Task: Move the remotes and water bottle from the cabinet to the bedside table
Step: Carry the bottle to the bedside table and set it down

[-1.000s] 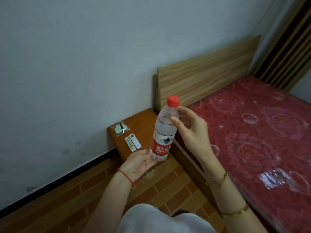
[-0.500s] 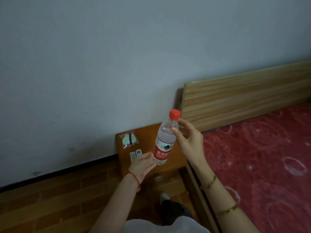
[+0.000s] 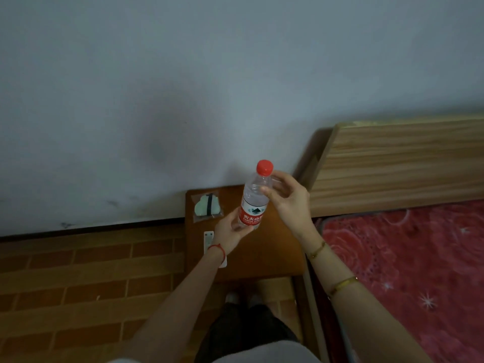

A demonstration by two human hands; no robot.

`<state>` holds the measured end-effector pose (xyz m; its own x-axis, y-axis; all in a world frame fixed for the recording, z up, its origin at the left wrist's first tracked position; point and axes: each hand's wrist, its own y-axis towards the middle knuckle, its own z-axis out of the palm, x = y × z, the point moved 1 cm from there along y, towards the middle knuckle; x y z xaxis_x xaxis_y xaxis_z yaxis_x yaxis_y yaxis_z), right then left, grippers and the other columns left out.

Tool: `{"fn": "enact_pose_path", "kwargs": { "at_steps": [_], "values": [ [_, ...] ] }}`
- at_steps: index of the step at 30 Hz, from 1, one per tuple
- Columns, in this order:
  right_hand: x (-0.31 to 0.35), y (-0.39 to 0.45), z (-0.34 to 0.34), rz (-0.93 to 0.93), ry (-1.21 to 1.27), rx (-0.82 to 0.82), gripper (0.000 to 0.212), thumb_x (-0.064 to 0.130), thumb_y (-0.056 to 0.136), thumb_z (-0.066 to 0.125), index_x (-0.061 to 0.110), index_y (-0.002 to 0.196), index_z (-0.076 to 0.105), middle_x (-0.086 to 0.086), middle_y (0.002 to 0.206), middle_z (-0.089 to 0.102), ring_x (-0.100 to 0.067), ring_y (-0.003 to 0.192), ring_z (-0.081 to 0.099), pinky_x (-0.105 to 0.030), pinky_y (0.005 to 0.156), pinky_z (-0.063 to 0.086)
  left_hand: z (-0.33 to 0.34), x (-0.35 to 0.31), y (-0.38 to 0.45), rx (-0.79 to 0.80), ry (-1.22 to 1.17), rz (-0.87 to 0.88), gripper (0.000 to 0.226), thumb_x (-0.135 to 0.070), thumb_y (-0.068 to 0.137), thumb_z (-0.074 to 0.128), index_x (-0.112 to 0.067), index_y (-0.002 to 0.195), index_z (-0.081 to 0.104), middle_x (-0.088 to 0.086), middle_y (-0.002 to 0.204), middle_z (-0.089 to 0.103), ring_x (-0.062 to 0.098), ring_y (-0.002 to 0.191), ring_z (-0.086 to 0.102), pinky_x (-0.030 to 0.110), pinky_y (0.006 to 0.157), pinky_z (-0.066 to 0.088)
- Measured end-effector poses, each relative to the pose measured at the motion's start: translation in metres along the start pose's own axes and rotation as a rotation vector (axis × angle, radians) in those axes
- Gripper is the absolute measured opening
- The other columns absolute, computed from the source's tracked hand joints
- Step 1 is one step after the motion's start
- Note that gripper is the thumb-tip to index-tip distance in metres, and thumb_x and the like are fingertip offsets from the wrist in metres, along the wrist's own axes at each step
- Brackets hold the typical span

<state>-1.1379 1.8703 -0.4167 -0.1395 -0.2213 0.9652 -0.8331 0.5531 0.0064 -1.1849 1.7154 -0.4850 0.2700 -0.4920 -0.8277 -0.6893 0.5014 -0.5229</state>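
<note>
I hold a clear water bottle (image 3: 254, 203) with a red cap and red label, nearly upright, above the brown bedside table (image 3: 269, 252). My left hand (image 3: 230, 231) cups its base from below and my right hand (image 3: 286, 199) grips its upper part with thumb and fingers. A white remote (image 3: 208, 239) lies on the table's left side, and my left wrist hides much of it. A second remote shows only as a white end (image 3: 223, 263) below that wrist.
A small clear packet (image 3: 207, 206) with a pale green item lies at the table's back left corner. The wooden headboard (image 3: 398, 163) and a red patterned mattress (image 3: 408, 271) stand to the right. A grey wall is behind, brick-pattern floor to the left.
The view has swung left and closer, so the table now sits straight below my hands. The bottle stays held in both hands, now over the table top.
</note>
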Motion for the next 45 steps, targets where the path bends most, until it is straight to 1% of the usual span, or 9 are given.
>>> {"fn": "enact_pose_path", "kwargs": {
  "at_steps": [5, 7, 13, 16, 21, 26, 36, 40, 45],
  "values": [
    [-0.08, 0.015, 0.02, 0.059, 0.045, 0.043, 0.043, 0.013, 0.084, 0.075, 0.009, 0.124, 0.062, 0.001, 0.118, 0.07, -0.005, 0.109, 0.067, -0.031, 0.097, 0.055, 0.016, 0.088, 0.075, -0.044, 0.146, -0.043, 0.05, -0.023, 0.084, 0.071, -0.02, 0.132, 0.055, -0.018, 0.117, 0.056, -0.003, 0.103, 0.052, 0.017, 0.092, 0.041],
    [-0.109, 0.016, 0.028, 0.076, 0.074, 0.056, 0.042, 0.011, 0.083, 0.075, 0.01, 0.123, 0.063, 0.001, 0.118, 0.071, -0.008, 0.11, 0.067, -0.032, 0.096, 0.055, 0.023, 0.136, 0.102, -0.035, 0.169, -0.214, 0.036, -0.026, 0.088, 0.066, -0.02, 0.123, 0.06, -0.01, 0.124, 0.062, 0.003, 0.104, 0.059, 0.026, 0.093, 0.051],
    [-0.178, 0.014, 0.043, 0.099, 0.102, 0.092, 0.041, 0.005, 0.082, 0.075, 0.021, 0.118, 0.061, 0.003, 0.118, 0.07, -0.009, 0.113, 0.066, -0.032, 0.097, 0.055, 0.044, 0.138, 0.122, -0.151, 0.171, 0.072, 0.047, -0.017, 0.079, 0.076, -0.014, 0.124, 0.062, -0.007, 0.113, 0.067, 0.004, 0.1, 0.06, 0.02, 0.092, 0.046],
    [-0.201, 0.013, 0.048, 0.123, 0.081, 0.114, 0.042, 0.006, 0.082, 0.075, 0.021, 0.118, 0.06, 0.004, 0.119, 0.069, -0.007, 0.113, 0.065, -0.031, 0.098, 0.054, 0.051, 0.162, 0.134, -0.158, 0.191, 0.061, 0.045, -0.019, 0.079, 0.075, -0.018, 0.122, 0.064, -0.006, 0.113, 0.069, 0.002, 0.098, 0.059, 0.024, 0.092, 0.048],
    [-0.223, 0.009, 0.053, 0.131, 0.07, 0.116, 0.046, 0.006, 0.081, 0.076, 0.035, 0.112, 0.06, 0.011, 0.116, 0.069, -0.006, 0.114, 0.065, -0.033, 0.099, 0.054, 0.057, 0.183, 0.147, -0.153, 0.178, 0.074, 0.048, -0.015, 0.082, 0.072, -0.019, 0.128, 0.059, -0.011, 0.113, 0.063, 0.001, 0.102, 0.055, 0.005, 0.081, 0.037],
    [-0.239, 0.006, 0.058, 0.135, 0.049, 0.141, 0.047, 0.005, 0.08, 0.076, 0.03, 0.116, 0.06, 0.008, 0.119, 0.068, -0.006, 0.116, 0.064, -0.037, 0.101, 0.052, 0.061, 0.197, 0.154, -0.155, 0.141, 0.051, 0.052, -0.009, 0.08, 0.074, -0.016, 0.129, 0.059, 0.002, 0.119, 0.068, 0.011, 0.108, 0.063, 0.027, 0.099, 0.049],
    [-0.231, -0.01, 0.065, 0.025, -0.21, 0.198, 0.048, 0.027, 0.087, 0.071, 0.018, 0.131, 0.055, 0.005, 0.129, 0.062, -0.006, 0.124, 0.056, -0.034, 0.104, 0.049, 0.054, 0.187, 0.138, -0.115, 0.242, 0.004, 0.041, -0.01, 0.085, 0.068, -0.013, 0.125, 0.06, 0.007, 0.12, 0.067, 0.021, 0.112, 0.062, 0.027, 0.095, 0.045],
    [-0.213, -0.019, 0.055, 0.16, -0.391, 0.239, 0.062, 0.033, 0.089, 0.069, 0.015, 0.143, 0.046, -0.004, 0.146, 0.05, -0.019, 0.14, 0.042, -0.042, 0.115, 0.038, 0.036, 0.161, 0.102, -0.122, 0.34, -0.041, 0.062, -0.021, 0.091, 0.064, -0.015, 0.147, 0.038, 0.004, 0.147, 0.047, 0.022, 0.138, 0.041, 0.036, 0.114, 0.034],
    [-0.163, -0.03, 0.032, 0.311, -0.585, 0.294, 0.07, 0.031, 0.09, 0.068, 0.009, 0.148, 0.035, -0.012, 0.153, 0.039, -0.027, 0.147, 0.027, -0.036, 0.118, 0.023, 0.006, 0.117, 0.044, -0.163, 0.454, 0.008, 0.059, -0.023, 0.094, 0.06, -0.018, 0.148, 0.036, 0.005, 0.151, 0.041, 0.022, 0.141, 0.036, 0.042, 0.115, 0.034]
  ]
}}
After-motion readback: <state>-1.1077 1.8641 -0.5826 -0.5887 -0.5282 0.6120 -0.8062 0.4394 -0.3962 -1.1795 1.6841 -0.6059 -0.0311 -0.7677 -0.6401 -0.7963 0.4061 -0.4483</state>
